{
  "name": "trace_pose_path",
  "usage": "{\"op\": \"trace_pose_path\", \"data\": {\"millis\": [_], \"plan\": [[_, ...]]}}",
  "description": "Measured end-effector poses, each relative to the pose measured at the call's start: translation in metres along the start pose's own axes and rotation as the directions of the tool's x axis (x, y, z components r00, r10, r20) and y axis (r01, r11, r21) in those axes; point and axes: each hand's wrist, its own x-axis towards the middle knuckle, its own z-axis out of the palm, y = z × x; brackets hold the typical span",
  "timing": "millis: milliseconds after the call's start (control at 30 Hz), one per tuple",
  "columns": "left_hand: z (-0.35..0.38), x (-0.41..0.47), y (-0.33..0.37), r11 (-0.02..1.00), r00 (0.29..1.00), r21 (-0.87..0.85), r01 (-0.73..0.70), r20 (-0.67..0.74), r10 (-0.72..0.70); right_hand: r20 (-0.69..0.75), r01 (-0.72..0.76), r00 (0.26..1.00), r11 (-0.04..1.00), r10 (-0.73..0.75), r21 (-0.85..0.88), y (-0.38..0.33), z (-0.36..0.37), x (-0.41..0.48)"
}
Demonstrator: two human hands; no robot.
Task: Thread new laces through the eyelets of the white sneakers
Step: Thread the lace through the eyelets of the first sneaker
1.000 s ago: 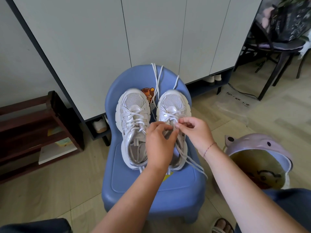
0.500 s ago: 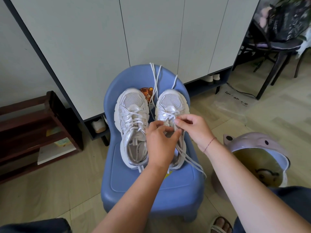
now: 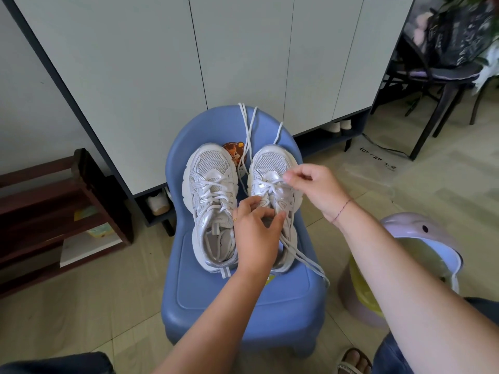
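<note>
Two white sneakers stand side by side, toes away from me, on a small blue plastic chair (image 3: 243,298). The left sneaker (image 3: 209,195) is laced with its opening showing. My left hand (image 3: 255,233) rests over the tongue and opening of the right sneaker (image 3: 271,163), fingers curled onto it. My right hand (image 3: 313,188) pinches a strand of the white lace (image 3: 272,184) near the right sneaker's upper eyelets. Loose lace ends (image 3: 302,259) trail off the right sneaker's heel side. A spare white lace (image 3: 249,128) hangs over the chair back.
A white cabinet (image 3: 216,49) stands behind the chair, with shoes under it. A dark wooden rack (image 3: 54,206) is at the left. A lilac bin (image 3: 413,255) with a yellow liner sits at the right, beside my knee. A black chair (image 3: 445,74) stands at far right.
My right hand has lifted up and away toward the right sneaker's toe, drawing the lace with it. My left hand has stayed on the tongue.
</note>
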Motion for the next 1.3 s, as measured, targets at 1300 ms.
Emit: {"op": "trace_pose_path", "data": {"millis": [1300], "plan": [[0.002,-0.002,-0.004,1.0,1.0,-0.021,-0.016,-0.025,0.015,-0.117,-0.057,0.991,0.997,0.064,0.059,0.032,0.019,-0.023]]}}
